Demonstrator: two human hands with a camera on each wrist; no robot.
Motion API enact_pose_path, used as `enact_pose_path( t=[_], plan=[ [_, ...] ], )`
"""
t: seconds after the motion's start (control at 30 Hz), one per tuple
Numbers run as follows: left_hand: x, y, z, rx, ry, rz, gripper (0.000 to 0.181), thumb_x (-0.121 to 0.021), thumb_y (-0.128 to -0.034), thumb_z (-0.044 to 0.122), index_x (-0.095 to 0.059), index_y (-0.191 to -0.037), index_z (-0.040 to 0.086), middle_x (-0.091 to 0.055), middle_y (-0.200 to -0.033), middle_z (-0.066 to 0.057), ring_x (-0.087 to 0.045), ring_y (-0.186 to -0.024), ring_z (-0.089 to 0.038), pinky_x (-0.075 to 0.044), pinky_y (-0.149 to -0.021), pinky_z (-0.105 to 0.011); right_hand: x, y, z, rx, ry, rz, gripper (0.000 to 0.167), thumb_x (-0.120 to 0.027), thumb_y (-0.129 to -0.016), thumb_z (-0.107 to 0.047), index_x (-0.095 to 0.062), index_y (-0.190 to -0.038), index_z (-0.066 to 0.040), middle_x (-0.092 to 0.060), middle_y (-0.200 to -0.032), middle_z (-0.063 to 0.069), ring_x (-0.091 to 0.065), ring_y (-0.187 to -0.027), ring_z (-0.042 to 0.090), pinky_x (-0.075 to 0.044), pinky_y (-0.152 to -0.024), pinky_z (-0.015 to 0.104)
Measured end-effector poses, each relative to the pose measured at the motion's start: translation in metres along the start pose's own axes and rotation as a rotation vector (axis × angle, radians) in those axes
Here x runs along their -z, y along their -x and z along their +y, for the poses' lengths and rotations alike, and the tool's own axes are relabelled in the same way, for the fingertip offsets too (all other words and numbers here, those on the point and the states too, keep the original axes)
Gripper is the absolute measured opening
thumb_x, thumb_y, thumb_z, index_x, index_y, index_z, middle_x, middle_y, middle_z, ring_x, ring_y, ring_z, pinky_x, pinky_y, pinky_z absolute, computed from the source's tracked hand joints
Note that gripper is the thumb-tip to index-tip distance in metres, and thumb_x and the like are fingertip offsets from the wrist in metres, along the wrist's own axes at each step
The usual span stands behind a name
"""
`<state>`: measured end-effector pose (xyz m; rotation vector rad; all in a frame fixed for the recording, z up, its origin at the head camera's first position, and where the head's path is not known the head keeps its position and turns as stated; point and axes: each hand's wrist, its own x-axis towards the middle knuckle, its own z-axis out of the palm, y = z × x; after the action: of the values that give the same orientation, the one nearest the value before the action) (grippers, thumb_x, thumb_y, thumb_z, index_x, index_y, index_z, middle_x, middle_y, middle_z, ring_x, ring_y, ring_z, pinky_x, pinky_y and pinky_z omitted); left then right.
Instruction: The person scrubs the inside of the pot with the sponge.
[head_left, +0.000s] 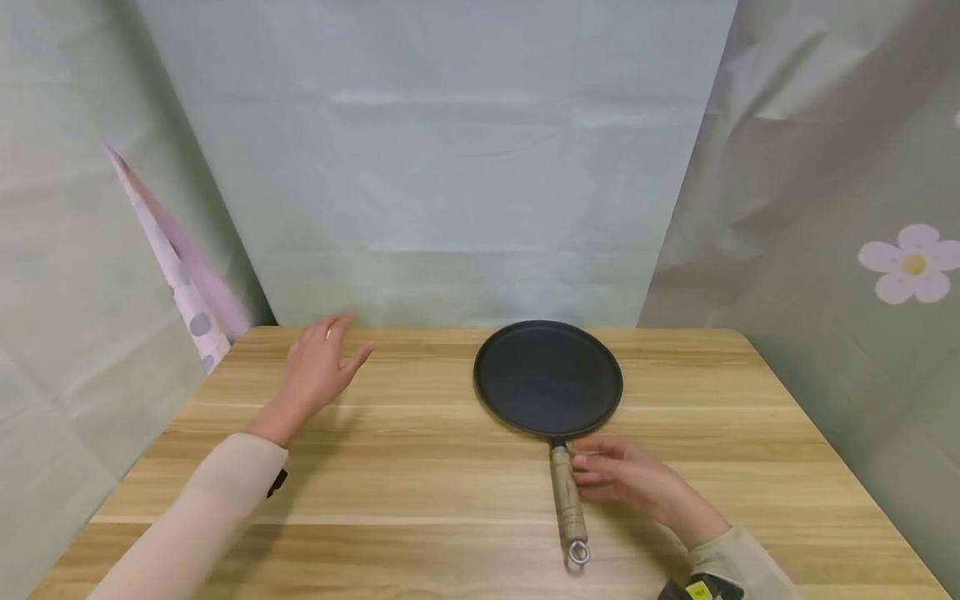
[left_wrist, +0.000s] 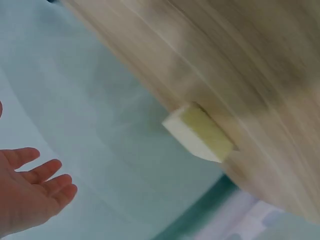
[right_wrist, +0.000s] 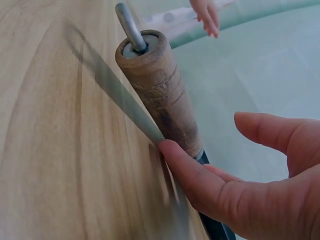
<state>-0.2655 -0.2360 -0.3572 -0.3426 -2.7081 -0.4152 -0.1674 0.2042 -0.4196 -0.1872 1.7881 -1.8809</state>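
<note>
A round black flat pan (head_left: 548,379) lies on the wooden table, its wooden handle (head_left: 567,496) and metal hanging ring pointing toward me. My right hand (head_left: 637,483) is just right of the handle, fingers stretched toward it. In the right wrist view the thumb stands apart, and a fingertip (right_wrist: 172,150) is at the handle's side; whether it touches I cannot tell. My left hand (head_left: 318,367) hovers over the table's far left part, fingers spread and holding nothing. A small yellow-and-white block (left_wrist: 205,135) is at the table's edge in the left wrist view; the head view does not show it.
The wooden table (head_left: 405,483) has rounded far corners. Pale hanging sheets (head_left: 450,167) enclose it at the back and both sides. A pink, dotted fold (head_left: 187,292) shows through a gap on the left.
</note>
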Motion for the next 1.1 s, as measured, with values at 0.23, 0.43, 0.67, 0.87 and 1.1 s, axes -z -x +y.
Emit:
enact_pose_path(
  t=[0.23,0.43,0.67,0.87,1.1],
  plan=[
    [-0.009,-0.009,-0.026,0.006,0.037,-0.064,0.071,-0.051,-0.0984,0.043,-0.032,-0.146,-0.006,-0.038,-0.139,-0.034,-0.034,-0.127,-0.052,-0.026,-0.101,-0.067,-0.001,0.002,0.006,-0.021,-0.018,-0.008,0.056,-0.058,-0.095,-0.013,-0.034,-0.137,0.016,-0.059,-0.114,0.01,-0.062,-0.1,0.021,-0.051,-0.09,0.043],
    [-0.02,-0.018,-0.052,0.021,0.057,-0.093,0.076,-0.05,-0.098,0.045,-0.029,-0.145,-0.01,-0.035,-0.139,-0.037,-0.032,-0.128,-0.052,-0.026,-0.103,-0.064,-0.005,0.003,0.008,-0.046,0.003,0.001,0.065,-0.063,-0.092,-0.012,-0.029,-0.14,0.016,-0.059,-0.114,0.013,-0.062,-0.098,0.02,-0.052,-0.088,0.043],
    [-0.031,-0.018,-0.078,0.076,0.018,-0.168,0.075,-0.047,-0.0998,0.042,-0.024,-0.145,-0.013,-0.033,-0.137,-0.042,-0.032,-0.125,-0.056,-0.027,-0.102,-0.064,-0.011,0.005,0.01,-0.031,0.032,0.026,0.068,-0.067,-0.088,-0.008,-0.029,-0.139,0.018,-0.064,-0.103,0.009,-0.064,-0.091,0.019,-0.055,-0.082,0.042],
    [-0.04,-0.013,-0.094,0.121,-0.003,-0.239,0.069,-0.052,-0.0988,0.03,-0.025,-0.142,-0.017,-0.032,-0.134,-0.045,-0.033,-0.122,-0.059,-0.029,-0.1,-0.066,-0.015,0.005,0.011,-0.034,0.076,0.05,0.065,-0.068,-0.088,-0.007,-0.032,-0.137,0.017,-0.061,-0.101,0.01,-0.064,-0.087,0.02,-0.056,-0.078,0.041],
    [-0.044,-0.007,-0.106,0.112,-0.015,-0.277,0.066,-0.052,-0.0979,0.027,-0.03,-0.137,-0.021,-0.033,-0.129,-0.049,-0.034,-0.118,-0.062,-0.031,-0.098,-0.066,-0.017,0.002,0.011,-0.031,0.098,0.059,0.062,-0.068,-0.089,-0.008,-0.035,-0.136,0.016,-0.059,-0.1,0.01,-0.063,-0.086,0.018,-0.056,-0.078,0.041]
  ],
)
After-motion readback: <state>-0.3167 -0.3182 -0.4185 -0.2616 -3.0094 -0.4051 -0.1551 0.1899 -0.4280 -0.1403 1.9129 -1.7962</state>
